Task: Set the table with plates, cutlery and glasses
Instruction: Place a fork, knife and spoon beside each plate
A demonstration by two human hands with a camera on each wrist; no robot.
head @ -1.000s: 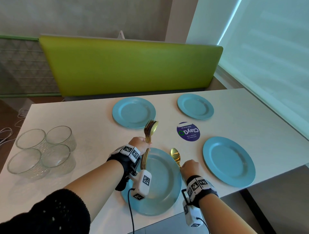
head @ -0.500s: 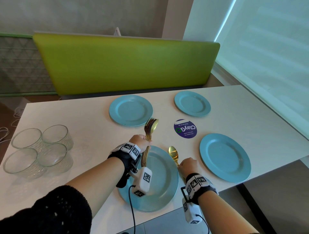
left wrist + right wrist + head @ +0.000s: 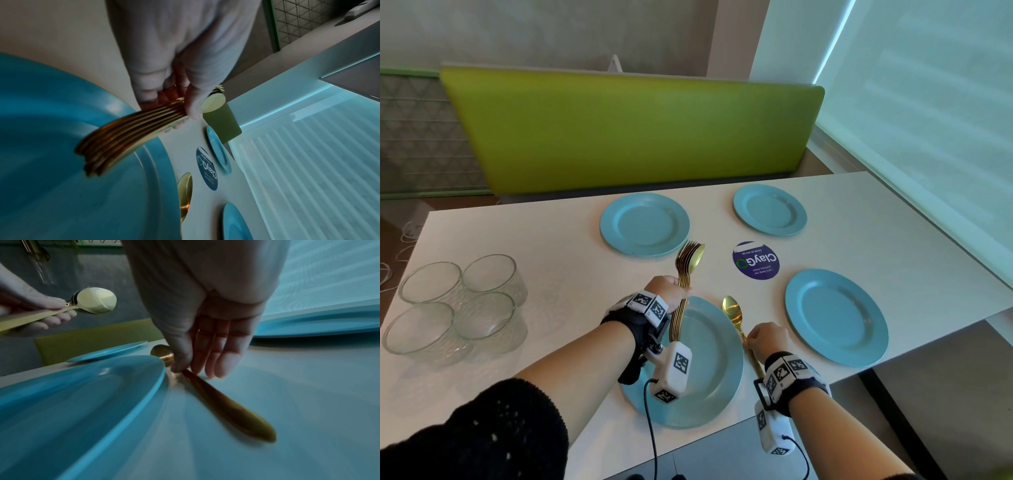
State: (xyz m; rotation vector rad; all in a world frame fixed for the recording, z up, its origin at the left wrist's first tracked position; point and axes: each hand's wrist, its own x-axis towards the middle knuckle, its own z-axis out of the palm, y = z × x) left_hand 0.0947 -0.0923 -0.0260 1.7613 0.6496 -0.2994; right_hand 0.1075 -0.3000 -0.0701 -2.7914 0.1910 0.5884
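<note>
we see a pale surface (image 3: 893,222) in front of a green bench back (image 3: 633,130). four blue plates lie on it: the near plate (image 3: 709,359) at the near edge, a right plate (image 3: 835,317) beside it, a far left plate (image 3: 644,224) and a far right plate (image 3: 769,209). four glass bowls (image 3: 458,305) cluster at the left, well apart from the plates. a round purple sticker (image 3: 756,260) lies between the plates. our left hand (image 3: 669,291) is curled round a bundle of gold cutlery (image 3: 683,291), handles over the near plate, heads pointing far. our right hand (image 3: 767,342) pinches the handle of a single gold spoon (image 3: 732,310) between thumb and fingers; the spoon lies on the surface just right of the near plate, bowl pointing far.
</note>
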